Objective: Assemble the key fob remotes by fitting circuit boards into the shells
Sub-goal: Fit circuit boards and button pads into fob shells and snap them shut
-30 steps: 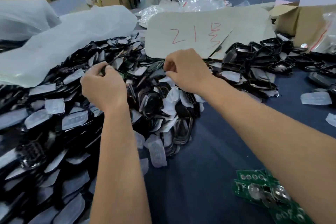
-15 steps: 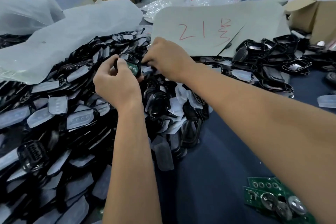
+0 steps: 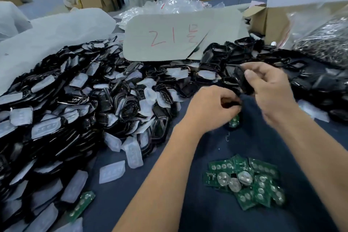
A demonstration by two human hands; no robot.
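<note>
Head view: the right hand point(image 3: 269, 88) pinches a black shell point(image 3: 243, 81) between thumb and fingers, above the blue counter point(image 3: 216, 213). The left hand point(image 3: 211, 107), fingers curled, grips a green circuit board point(image 3: 234, 121) just below it. More boards point(image 3: 244, 181) lie heaped toward the near edge; shells point(image 3: 75, 100) pile along the left side.

Motion blur smears the right hand point(image 3: 271, 88) and the black shell point(image 3: 243, 81) it pinches, so the shell's details are lost. The left hand point(image 3: 211, 107) curls over something dark, perhaps another shell, while hiding most of a green circuit board point(image 3: 234, 121).
</note>
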